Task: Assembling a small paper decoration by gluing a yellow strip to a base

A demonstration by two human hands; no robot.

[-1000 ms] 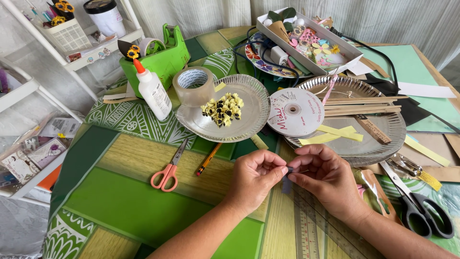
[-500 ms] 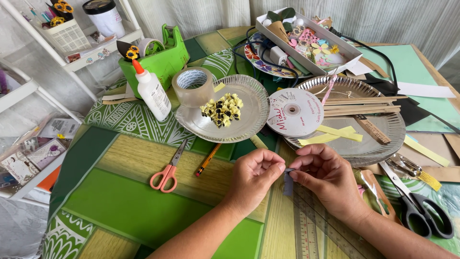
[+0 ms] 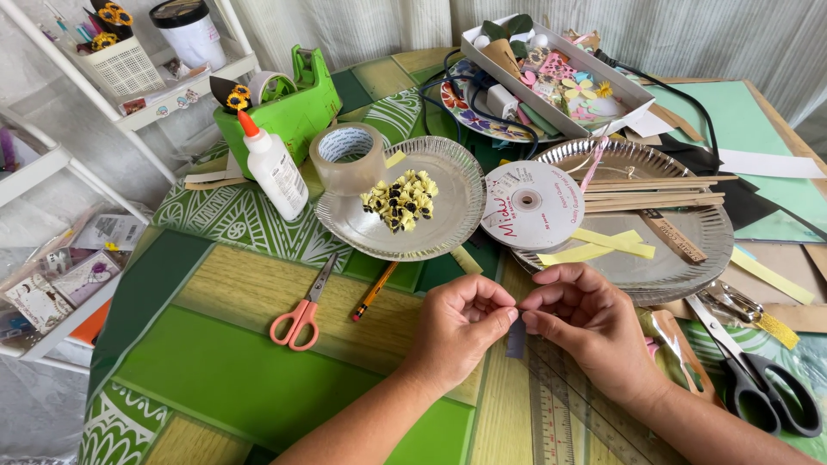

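Both the left hand [image 3: 461,325] and right hand [image 3: 581,323] are pinching a small dark paper strip [image 3: 515,337] between their fingers, ideally rolling it tightly and evenly above the surface [image 3: 241,362].

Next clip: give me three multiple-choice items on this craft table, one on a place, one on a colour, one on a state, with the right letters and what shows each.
1. Where do the small yellow paper flowers lie?
A. on the silver plate beside the tape roll
B. in the white box
C. on the ruler

2. What colour are the handles of the scissors left of the pencil?
A. black
B. pink
C. green

3. How are the two hands placed?
A. both flat on the table
B. one lifting the glue bottle
C. fingertips together, pinching a small dark strip

Answers:
1 A, the flowers sit heaped in the middle of that plate.
2 B, the handles are pink; the black pair lies at the right.
3 C, the left hand and right hand meet over the strip, above the table.
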